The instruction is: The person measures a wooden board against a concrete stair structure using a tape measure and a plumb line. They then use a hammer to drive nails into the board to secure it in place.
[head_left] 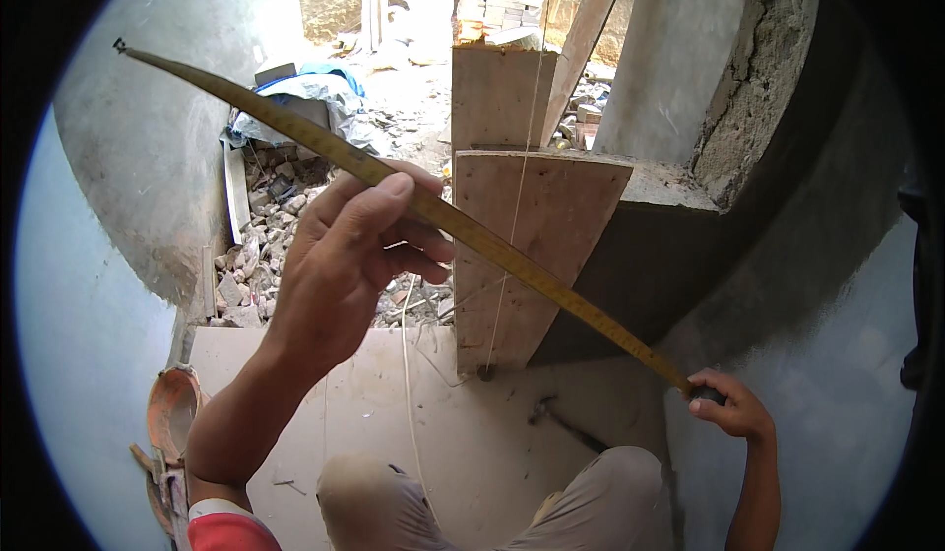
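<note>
A yellow tape measure blade (pixel 551 285) is pulled out and slants across the view, from its hooked tip at the upper left down to the dark case at the right. My left hand (pixel 349 246) pinches the blade part way along, thumb on top, with the other fingers loosely curled. In my right hand (pixel 730 405) is the small dark tape case (pixel 707 394). Behind the blade stands an upright wooden board (pixel 532 246), and a thin string (pixel 520 206) hangs down in front of it to a small dark weight (pixel 485 373).
A hammer (pixel 566 423) lies on the pale floor panel (pixel 463 443) beyond my knees. An orange bucket (pixel 172 413) stands at the left. Rubble (pixel 251 265) and a blue-white sheet (pixel 335 98) lie past the opening. A plastered wall with a rough ledge (pixel 669 185) rises at right.
</note>
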Tool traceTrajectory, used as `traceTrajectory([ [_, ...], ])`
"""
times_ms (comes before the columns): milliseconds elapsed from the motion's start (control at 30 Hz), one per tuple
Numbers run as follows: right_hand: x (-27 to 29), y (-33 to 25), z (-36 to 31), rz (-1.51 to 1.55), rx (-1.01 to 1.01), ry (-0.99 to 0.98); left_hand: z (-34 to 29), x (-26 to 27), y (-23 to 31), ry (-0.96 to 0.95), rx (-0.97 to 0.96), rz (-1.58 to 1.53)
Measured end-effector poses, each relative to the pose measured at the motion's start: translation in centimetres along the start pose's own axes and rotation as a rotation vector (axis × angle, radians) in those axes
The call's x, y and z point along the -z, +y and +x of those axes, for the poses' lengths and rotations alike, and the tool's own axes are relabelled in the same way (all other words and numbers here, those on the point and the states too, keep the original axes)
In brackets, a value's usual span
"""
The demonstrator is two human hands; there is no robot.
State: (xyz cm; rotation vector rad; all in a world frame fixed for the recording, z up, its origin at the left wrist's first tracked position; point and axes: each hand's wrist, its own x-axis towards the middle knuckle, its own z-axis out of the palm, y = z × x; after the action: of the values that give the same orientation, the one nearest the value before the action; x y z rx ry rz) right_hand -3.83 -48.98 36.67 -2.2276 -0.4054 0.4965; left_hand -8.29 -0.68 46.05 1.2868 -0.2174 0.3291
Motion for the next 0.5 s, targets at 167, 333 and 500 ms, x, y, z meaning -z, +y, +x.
traceTrajectory([
  [167, -1.8, 9.5, -5.2, 0.17, -0.322, -0.01, 1.3, -4.6, -0.6, -0.118, -0.089, 0.036],
  [333, -5.1, 17.1, -9.5, 0.411, -0.479, 0.004, 1.8, -9.0, -1.3, -0.236, -0.076, 0.025],
  [500, -8.0, 22.0, -11.3, 0.562, -0.498, 0.019, 3.0, -13.4, -2.3, -0.395, -0.16, 0.148],
])
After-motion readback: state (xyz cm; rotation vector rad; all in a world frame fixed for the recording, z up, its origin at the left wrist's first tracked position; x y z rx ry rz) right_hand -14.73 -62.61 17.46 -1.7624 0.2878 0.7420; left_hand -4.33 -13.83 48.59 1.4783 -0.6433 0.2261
